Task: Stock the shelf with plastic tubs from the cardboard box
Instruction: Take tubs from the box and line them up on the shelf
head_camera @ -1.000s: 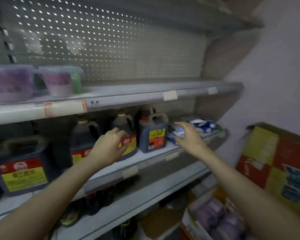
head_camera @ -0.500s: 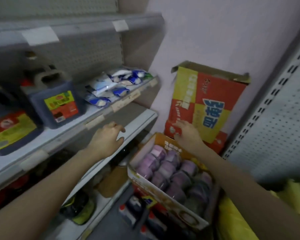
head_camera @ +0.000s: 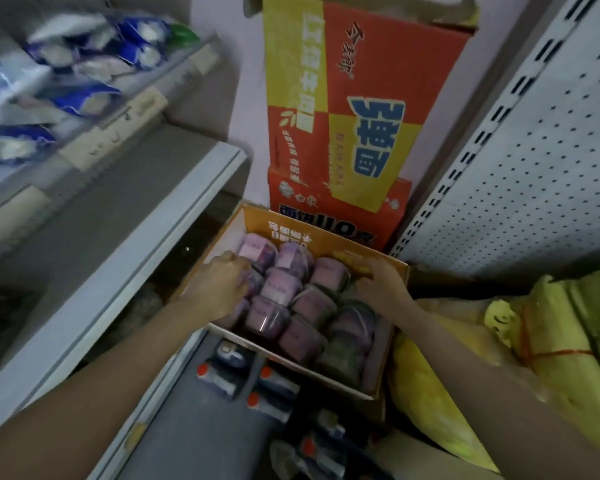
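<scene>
Filling the left side, a grey shelf unit point(head_camera: 125, 216) runs out of frame at top and bottom, its upper board holding blurred blue and white packets point(head_camera: 80, 98). A white pegboard panel point(head_camera: 541, 174) rises on the right, also cut off. Against the pale pink wall point(head_camera: 243, 98) between them stands a tall red and yellow carton point(head_camera: 361, 98), its top out of view. A yellow sack point(head_camera: 551, 341) slumps at lower right. The open cardboard box point(head_camera: 312, 230) sits low between shelf and sack, packed with purple plastic tubs point(head_camera: 312, 303) in tight rows. Below it lie dark bottles with red caps point(head_camera: 278, 386), partly hidden by the box. The left hand point(head_camera: 222, 285) is down at the box's left edge, knuckles bent over a tub, its fingertips hidden, so whether it grips cannot be told. The right hand point(head_camera: 381, 282) reaches into the far right corner, its fingers too blurred to tell whether they hold anything.
</scene>
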### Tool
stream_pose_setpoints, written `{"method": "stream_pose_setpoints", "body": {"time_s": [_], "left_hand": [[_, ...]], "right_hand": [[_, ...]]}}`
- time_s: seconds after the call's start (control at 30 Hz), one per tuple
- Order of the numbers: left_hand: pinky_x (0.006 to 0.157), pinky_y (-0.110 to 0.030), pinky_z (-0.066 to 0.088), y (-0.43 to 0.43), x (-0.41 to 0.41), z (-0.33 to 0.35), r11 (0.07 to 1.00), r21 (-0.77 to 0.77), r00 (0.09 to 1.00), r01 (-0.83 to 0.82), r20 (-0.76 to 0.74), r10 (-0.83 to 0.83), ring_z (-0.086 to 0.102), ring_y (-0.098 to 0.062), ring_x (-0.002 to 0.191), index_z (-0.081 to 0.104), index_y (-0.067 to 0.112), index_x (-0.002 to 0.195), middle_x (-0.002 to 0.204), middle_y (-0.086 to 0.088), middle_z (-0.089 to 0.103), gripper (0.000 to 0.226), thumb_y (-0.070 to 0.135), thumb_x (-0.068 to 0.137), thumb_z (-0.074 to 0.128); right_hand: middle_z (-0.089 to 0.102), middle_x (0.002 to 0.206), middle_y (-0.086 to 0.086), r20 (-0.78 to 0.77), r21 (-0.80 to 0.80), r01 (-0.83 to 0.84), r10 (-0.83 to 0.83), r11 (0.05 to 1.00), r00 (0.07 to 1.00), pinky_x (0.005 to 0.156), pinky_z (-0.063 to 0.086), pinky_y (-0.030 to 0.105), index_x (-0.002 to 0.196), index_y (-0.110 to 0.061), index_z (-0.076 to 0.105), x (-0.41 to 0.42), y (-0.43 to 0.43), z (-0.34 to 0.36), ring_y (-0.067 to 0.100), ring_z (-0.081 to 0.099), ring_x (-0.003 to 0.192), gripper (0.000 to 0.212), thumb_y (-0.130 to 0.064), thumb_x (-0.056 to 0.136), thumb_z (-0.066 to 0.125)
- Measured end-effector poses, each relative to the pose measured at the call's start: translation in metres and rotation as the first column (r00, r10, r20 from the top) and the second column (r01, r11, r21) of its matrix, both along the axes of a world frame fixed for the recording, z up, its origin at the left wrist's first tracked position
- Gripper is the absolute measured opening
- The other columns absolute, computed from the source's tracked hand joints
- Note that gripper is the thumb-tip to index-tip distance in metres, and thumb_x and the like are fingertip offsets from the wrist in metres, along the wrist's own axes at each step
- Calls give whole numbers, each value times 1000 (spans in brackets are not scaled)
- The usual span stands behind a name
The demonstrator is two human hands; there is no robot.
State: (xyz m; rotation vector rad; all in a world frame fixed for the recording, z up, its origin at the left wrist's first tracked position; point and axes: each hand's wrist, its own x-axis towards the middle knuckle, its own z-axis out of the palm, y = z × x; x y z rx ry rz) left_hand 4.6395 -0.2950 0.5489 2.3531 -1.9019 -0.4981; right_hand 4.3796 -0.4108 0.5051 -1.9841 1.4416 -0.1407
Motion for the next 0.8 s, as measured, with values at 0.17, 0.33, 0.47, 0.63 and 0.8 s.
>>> {"method": "stream_pose_setpoints", "body": {"time_s": [0.17,0.33,0.47,0.63,0.8], "left_hand": [[89,-38,47,-26,-19,-59,991,127,999,49,-24,-46,56,-24,103,58,19,113,118,-4,56,25,28,92,48],[90,-38,45,-41,-32,-109,984,160,994,84,-81,-71,55,-29,107,60,11,115,118,-11,56,28,21,90,54],[86,-39,48,-47,-31,-144,980,184,993,72,-110,-52,56,-33,103,60,10,115,116,-15,56,29,19,88,58],[84,-44,47,-47,-19,-181,951,308,996,-1,-84,28,55,-35,105,52,12,121,122,-14,47,35,22,87,58],[84,-43,50,-42,2,-215,937,336,978,-98,-140,153,58,-29,101,49,14,114,116,-8,52,33,27,86,61]], "right_hand": [[58,123,8,1,140,92,-94,986,996,98,45,37,122,-14,57,-18,-1,-57,27,53,116,35,-12,87,55],[61,114,1,-9,196,155,-157,968,988,82,40,21,122,-10,58,-18,6,-94,20,56,113,32,-6,91,53],[58,120,11,-19,289,162,-163,944,986,89,43,28,125,-4,54,-3,18,-125,27,54,115,35,-5,90,55],[58,123,11,-34,382,128,-125,915,992,91,45,30,125,-7,53,16,40,-159,27,55,114,39,-10,86,61],[58,122,12,-68,419,163,-148,893,987,92,46,33,126,-11,51,32,53,-180,27,56,112,46,-22,83,64]]}}
